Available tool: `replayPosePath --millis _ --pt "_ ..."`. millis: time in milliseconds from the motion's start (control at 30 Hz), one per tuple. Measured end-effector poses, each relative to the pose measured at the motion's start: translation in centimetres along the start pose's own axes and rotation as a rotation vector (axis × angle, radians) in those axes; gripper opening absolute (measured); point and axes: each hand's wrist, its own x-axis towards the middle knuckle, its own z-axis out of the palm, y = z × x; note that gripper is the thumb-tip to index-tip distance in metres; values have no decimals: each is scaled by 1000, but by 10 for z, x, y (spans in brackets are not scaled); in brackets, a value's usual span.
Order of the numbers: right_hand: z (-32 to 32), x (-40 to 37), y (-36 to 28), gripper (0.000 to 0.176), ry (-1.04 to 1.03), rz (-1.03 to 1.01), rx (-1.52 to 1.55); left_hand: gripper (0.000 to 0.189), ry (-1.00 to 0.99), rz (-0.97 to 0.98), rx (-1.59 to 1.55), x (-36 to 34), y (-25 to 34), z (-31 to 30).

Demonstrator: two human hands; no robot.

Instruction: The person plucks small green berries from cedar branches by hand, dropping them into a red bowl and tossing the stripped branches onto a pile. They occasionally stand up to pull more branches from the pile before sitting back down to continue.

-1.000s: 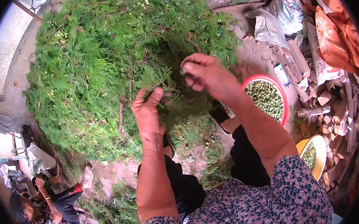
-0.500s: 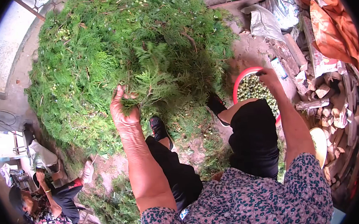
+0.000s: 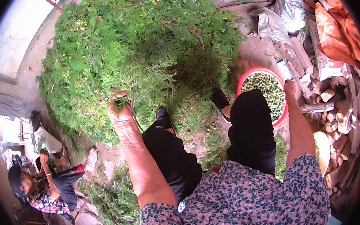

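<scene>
My left hand (image 3: 121, 110) is closed around the stem of a leafy evergreen sprig (image 3: 141, 79), whose fronds spread up and right over a large heap of cut evergreen branches (image 3: 87, 56). My right hand (image 3: 290, 87) is beside the right rim of a red-rimmed basin (image 3: 242, 81). Small round green cones (image 3: 265, 91) fill much of the basin. The fingers of my right hand are foreshortened, so I cannot see whether they hold anything.
Split firewood (image 3: 334, 117) is stacked at right, below an orange tarp (image 3: 334, 32) and white sacks (image 3: 271, 25). My shoes (image 3: 163, 119) are at the heap's near edge. Another person (image 3: 49, 194) sits at lower left, near more cut greenery (image 3: 117, 202).
My right hand has moved from the basin's upper rim down and outward to its right side. My left hand has shifted slightly left and down, still holding the sprig. The view has shifted a little.
</scene>
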Motion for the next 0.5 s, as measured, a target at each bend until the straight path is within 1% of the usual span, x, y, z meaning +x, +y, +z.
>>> replayPosePath --millis 33,67,100,133,200,233,267,333,367,400,433,467,500 --pt "-3 -6 -5 28 -6 -9 1 13 39 3 -57 -3 6 0" --pt "-13 -13 -15 27 36 -25 -18 12 75 7 -116 -6 12 0" --pt "-23 -17 -26 25 77 -44 -36 11 66 0 -128 -11 18 -3" --pt "-29 -15 -33 27 -27 131 245 11 66 20 -133 -17 24 -6" --pt "-24 -7 -29 31 124 -127 -68 10 82 176 85 -27 35 -10" --pt "-39 -27 -53 34 172 -101 -144 10 52 229 194 -38 39 -11" --pt "-40 -26 -58 34 172 -115 -140 11 80 265 264 -49 46 -11" --pt "-41 -20 -67 38 -7 -139 -218 12 149 314 256 -67 60 -20" --pt "-39 -17 -75 40 -14 -174 -206 12 151 338 275 -77 67 -29" --pt "-32 -12 -88 36 56 -220 -181 15 85 271 174 -85 79 -46" --pt "-25 -13 -97 29 134 -434 19 13 53 234 40 -84 102 -72" --pt "-30 -14 -125 27 -46 -512 58 12 32 204 -91 -91 122 -94" --pt "-44 -44 -170 26 -162 -383 441 4 -51 261 -125 -107 120 -91"
